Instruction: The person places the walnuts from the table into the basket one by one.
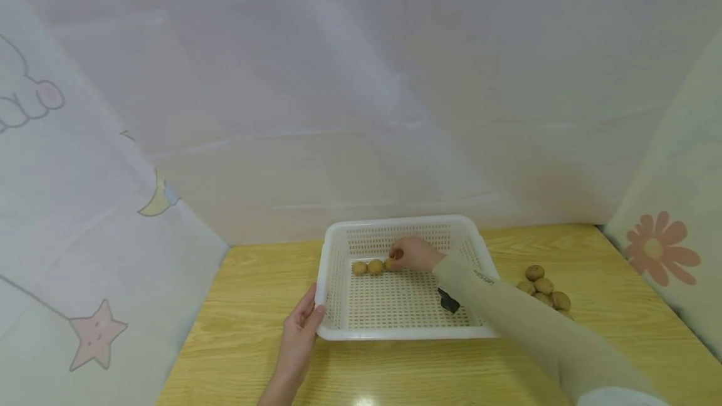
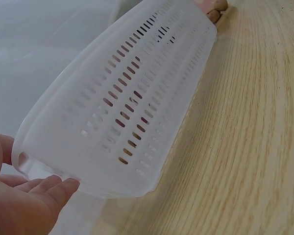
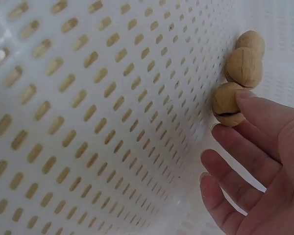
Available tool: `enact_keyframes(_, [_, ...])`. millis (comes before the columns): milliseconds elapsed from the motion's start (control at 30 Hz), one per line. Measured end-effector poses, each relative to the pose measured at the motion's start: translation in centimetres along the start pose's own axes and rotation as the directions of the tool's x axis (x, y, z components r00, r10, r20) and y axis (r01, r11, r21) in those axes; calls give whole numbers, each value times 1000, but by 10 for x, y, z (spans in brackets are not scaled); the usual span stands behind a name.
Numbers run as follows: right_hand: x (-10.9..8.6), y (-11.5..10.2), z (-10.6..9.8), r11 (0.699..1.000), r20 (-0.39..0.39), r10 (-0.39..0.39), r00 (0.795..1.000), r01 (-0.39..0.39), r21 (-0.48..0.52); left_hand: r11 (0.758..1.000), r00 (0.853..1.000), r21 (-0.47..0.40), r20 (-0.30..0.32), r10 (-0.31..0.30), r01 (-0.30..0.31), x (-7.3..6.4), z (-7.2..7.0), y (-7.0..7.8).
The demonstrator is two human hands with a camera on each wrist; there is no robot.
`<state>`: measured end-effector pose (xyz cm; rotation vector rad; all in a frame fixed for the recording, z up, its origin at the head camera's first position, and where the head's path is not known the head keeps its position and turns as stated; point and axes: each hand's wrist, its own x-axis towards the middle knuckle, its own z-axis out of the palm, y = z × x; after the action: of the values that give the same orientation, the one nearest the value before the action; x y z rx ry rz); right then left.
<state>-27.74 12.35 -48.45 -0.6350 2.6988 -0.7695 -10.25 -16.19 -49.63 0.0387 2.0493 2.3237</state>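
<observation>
A white plastic basket (image 1: 406, 333) with slotted walls and floor stands on the table. My left hand (image 1: 296, 334) holds its left rim, fingers (image 2: 59, 188) at the rim's underside. Inside the basket, my right hand (image 1: 416, 253) has its thumb and a finger on a walnut (image 3: 226, 100), pinching it at the near end of a short row. Two more walnuts, a middle one (image 3: 243, 67) and a farther one (image 3: 251, 43), sit in line beyond it. In the head view the row runs along the back of the basket floor, and the hand partly covers the pinched walnut.
Several walnuts (image 1: 544, 286) lie heaped on the wooden table (image 1: 254, 306) right of the basket, partly behind my right sleeve (image 1: 524, 324). A black item (image 1: 448, 301) shows at the right wrist. Printed cloth (image 1: 338, 111) hangs behind the table and at both sides.
</observation>
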Motion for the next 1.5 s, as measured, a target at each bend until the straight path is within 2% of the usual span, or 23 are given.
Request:
enact_keyframes(233, [-7,6,-10,1000,-22,-10,1000,10,-22,1000,1000,-15,-7,-17,17,0,1,1])
enact_keyframes(433, [-20,1,-34,999,-11,-37,999,36,-19,999,1000,-27,-4,-17,17,1,-1,0])
enact_keyframes(667, [-41,-11,-63,993,-46,-115,992,115,-11,999,1000,-38,-4,-17,17,3,-2,2])
enact_keyframes(800, [-54,-12,-76,993,-61,-122,991,121,-9,999,1000,-34,-8,-18,18,3,-2,2])
enact_keyframes(933, [-67,-7,-86,992,-85,-126,988,125,-16,999,1000,-41,4,-9,9,3,-2,2])
enact_keyframes(1167, [-94,10,-98,983,-116,-182,977,179,-32,999,1000,-47,1,-6,6,3,-2,1])
enact_keyframes(1333, [-115,17,-108,988,-99,-151,983,153,12,999,1000,-51,-10,-10,10,2,-2,2])
enact_keyframes(1500, [-137,27,-116,997,-105,-80,991,81,2,999,1000,-48,-5,-12,11,0,-1,2])
